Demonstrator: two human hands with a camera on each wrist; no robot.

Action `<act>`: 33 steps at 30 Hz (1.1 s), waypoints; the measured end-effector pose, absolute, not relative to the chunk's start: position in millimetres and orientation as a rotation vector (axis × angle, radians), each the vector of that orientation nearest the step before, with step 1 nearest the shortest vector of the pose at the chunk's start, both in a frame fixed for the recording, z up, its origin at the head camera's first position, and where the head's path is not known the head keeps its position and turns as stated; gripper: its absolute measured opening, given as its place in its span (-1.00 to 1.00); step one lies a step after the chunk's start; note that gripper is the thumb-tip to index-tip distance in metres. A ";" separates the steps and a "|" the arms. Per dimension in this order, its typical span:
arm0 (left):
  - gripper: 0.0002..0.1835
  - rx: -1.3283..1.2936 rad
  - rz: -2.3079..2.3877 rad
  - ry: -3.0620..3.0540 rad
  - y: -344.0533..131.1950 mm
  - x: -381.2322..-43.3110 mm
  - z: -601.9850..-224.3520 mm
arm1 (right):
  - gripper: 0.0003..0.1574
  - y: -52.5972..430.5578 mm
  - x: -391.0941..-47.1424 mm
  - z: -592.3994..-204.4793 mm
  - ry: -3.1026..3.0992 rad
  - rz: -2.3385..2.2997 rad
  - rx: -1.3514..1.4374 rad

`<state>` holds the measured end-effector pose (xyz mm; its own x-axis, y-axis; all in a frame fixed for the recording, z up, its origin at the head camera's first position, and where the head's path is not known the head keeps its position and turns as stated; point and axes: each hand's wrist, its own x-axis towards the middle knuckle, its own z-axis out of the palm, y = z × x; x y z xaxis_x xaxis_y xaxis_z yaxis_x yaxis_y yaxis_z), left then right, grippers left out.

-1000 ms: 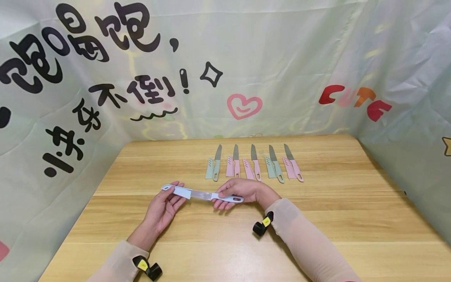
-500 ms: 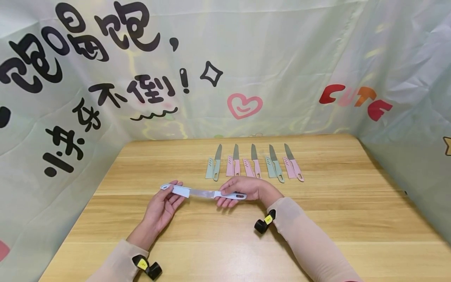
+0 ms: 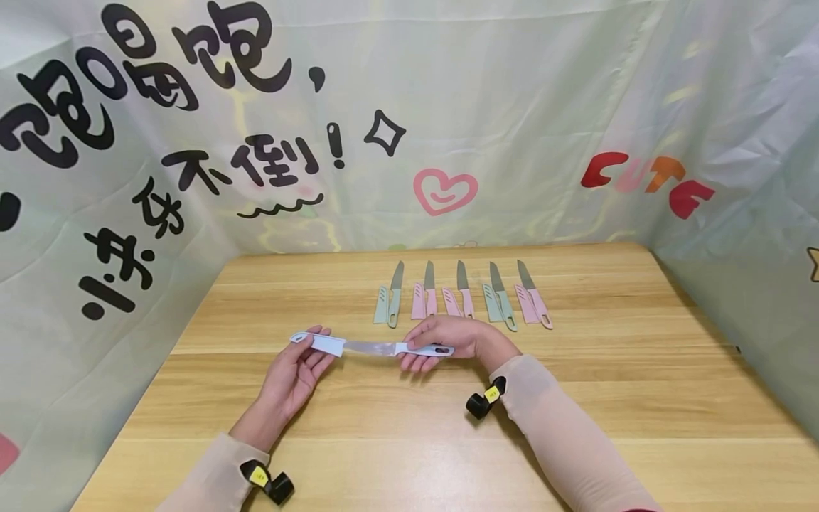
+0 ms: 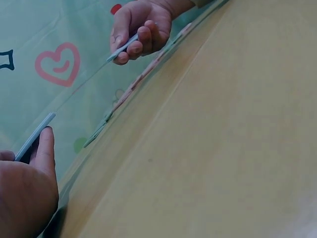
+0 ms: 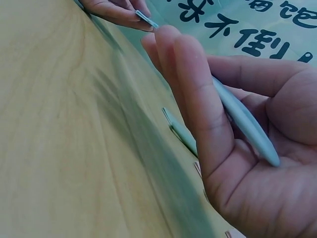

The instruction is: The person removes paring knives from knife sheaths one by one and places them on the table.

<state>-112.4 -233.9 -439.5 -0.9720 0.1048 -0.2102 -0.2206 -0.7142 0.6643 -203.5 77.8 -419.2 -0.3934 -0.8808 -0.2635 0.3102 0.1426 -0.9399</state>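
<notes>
Above the table, my right hand (image 3: 451, 336) grips a small paring knife (image 3: 371, 348) by its pale blue handle. My left hand (image 3: 294, 380) pinches the matching pale blue blade sheath (image 3: 328, 345) between thumb and fingers. The blade points left, in line with the sheath, and most of it is bare. Whether its tip is still inside the sheath mouth I cannot tell. In the left wrist view the thin blade (image 4: 81, 87) spans from the right hand towards the sheath (image 4: 35, 136). The knife handle (image 5: 250, 124) lies along the right palm in the right wrist view.
Behind the hands, several knives lie in a row, each beside its sheath: green ones such as the leftmost knife (image 3: 395, 291), and pink ones such as the rightmost knife (image 3: 536, 295). A printed curtain (image 3: 512, 92) borders the wooden table (image 3: 409, 455) at the back and sides.
My right hand has moved to the right and slightly away with the knife, so more of the blade shows outside the sheath. My left hand has stayed nearly still.
</notes>
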 end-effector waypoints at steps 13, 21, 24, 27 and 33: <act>-0.72 -0.212 2.736 1.120 -239.0 -115.5 -440.9 | -0.64 80.7 -207.0 -419.8 1.430 -1.521 -0.551; -0.68 -0.201 2.724 1.145 -240.0 -117.2 -439.5 | -0.66 81.2 -208.6 -417.6 1.393 -1.574 -0.519; -0.67 -0.189 2.713 1.166 -240.2 -118.4 -439.1 | -0.66 81.9 -209.2 -416.1 1.403 -1.593 -0.515; -0.68 -0.174 2.701 1.199 -240.3 -119.8 -439.1 | -0.65 81.6 -209.6 -414.7 1.434 -1.619 -0.510; -0.65 -0.164 2.665 1.276 -243.1 -119.1 -441.5 | -0.64 75.8 -208.4 -415.0 1.480 -1.659 -0.503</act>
<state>-119.1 -243.1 -441.5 -0.9773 0.1161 -0.1773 -0.2109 -0.6146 0.7602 -208.4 75.8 -415.0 -0.5701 -0.7893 -0.2282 0.3165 0.0453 -0.9475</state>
